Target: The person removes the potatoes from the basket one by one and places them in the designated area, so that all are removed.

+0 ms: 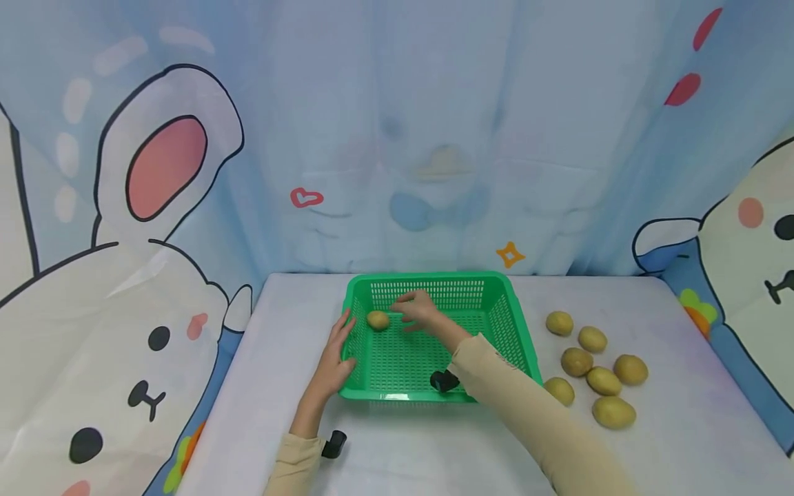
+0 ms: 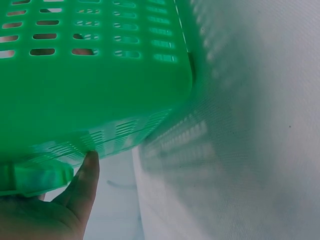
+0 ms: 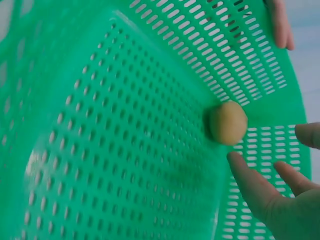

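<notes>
A green plastic basket (image 1: pixel 434 395) with slotted walls stands on the white table. One potato (image 1: pixel 378 319) lies inside it, in the far left corner. My right hand (image 1: pixel 418 310) is over the basket, just right of that potato; in the right wrist view its fingers (image 3: pixel 250 185) are spread and apart from the potato (image 3: pixel 229 123). My left hand (image 1: pixel 335 362) rests on the basket's left rim, fingers extended along it. In the left wrist view that hand (image 2: pixel 55 215) touches the outside of the basket wall (image 2: pixel 100 95).
Several loose potatoes (image 1: pixel 604 380) lie on the table (image 1: pixel 688 427) to the right of the basket. A light blue cartoon curtain (image 1: pixel 434 138) hangs behind the table. A black wrist camera (image 1: pixel 333 444) sits on the left sleeve, another (image 1: pixel 444 381) on the right.
</notes>
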Tool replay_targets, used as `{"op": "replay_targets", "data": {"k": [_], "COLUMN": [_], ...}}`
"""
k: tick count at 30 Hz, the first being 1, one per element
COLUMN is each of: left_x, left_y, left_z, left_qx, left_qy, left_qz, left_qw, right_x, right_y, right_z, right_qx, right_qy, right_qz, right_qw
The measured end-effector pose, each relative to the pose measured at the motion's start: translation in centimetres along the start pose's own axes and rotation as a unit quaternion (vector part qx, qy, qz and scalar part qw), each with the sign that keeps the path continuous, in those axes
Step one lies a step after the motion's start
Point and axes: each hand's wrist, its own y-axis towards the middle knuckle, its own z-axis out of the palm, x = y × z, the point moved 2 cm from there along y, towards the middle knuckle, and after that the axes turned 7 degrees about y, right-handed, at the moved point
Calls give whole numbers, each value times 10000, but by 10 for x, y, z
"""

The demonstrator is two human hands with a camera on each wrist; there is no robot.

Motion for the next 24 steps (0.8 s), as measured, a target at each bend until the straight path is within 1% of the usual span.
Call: {"op": "replay_targets", "data": {"k": [6, 10, 14, 20, 24], "left_x": [0, 0, 1, 1, 0], "left_y": [-1, 0, -1, -1, -1], "left_z": [0, 1, 1, 2, 2], "left_qx": [-37, -16, 6, -23, -37], "left_qy": [36, 62, 54, 102, 149], "left_qz": [-17, -13, -7, -27, -11], "left_qw": [10000, 10000, 10000, 9999, 9999], "right_x": [-6, -9, -15, -24, -30], "right_y": [9, 13, 17, 22, 27], "right_z": [13, 19, 23, 25, 27], "right_qx": [-164, -288, -381, -546, -533], "right_qy": [175, 261, 372, 539, 585], "right_qz": [130, 141, 130, 260, 306], "right_qw": [9996, 9991, 9985, 9967, 9964]}}
